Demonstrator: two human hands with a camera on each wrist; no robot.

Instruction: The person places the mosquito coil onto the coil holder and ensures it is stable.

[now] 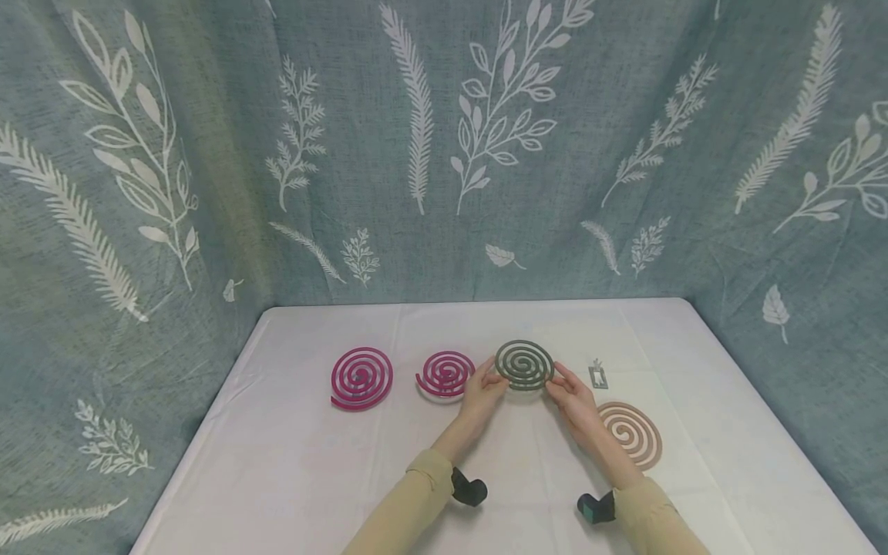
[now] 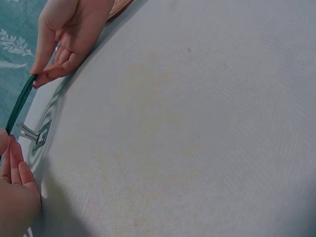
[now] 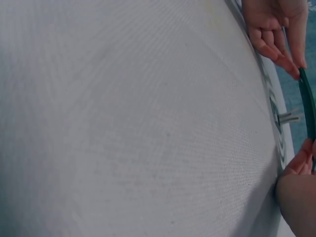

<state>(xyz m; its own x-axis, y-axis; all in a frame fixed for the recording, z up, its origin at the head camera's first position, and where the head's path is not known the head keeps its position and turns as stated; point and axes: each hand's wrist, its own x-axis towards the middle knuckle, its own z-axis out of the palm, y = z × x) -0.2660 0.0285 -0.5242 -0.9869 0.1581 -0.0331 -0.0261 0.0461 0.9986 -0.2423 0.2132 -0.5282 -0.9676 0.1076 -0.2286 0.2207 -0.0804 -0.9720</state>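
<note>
Both hands hold a dark green spiral coil (image 1: 524, 365) by its opposite sides, raised over the table. The left hand (image 1: 483, 397) pinches its left edge between thumb and fingers, and the right hand (image 1: 573, 400) pinches the right edge. In the left wrist view the coil (image 2: 20, 104) appears edge-on between the left hand (image 2: 17, 197) and right hand (image 2: 74, 34). A small metal stand (image 2: 42, 135) is on the table below it, with curved shadows around. The right wrist view shows the coil (image 3: 307, 103) and stand (image 3: 289, 117) too.
Two magenta coils, one at far left (image 1: 361, 378) and one beside the left hand (image 1: 447, 374), are on the white table (image 1: 291, 462). A brown coil (image 1: 641, 436) lies partly behind the right forearm. Another metal stand (image 1: 598, 375) is right of the right hand. Patterned curtains (image 1: 444, 254) surround the table.
</note>
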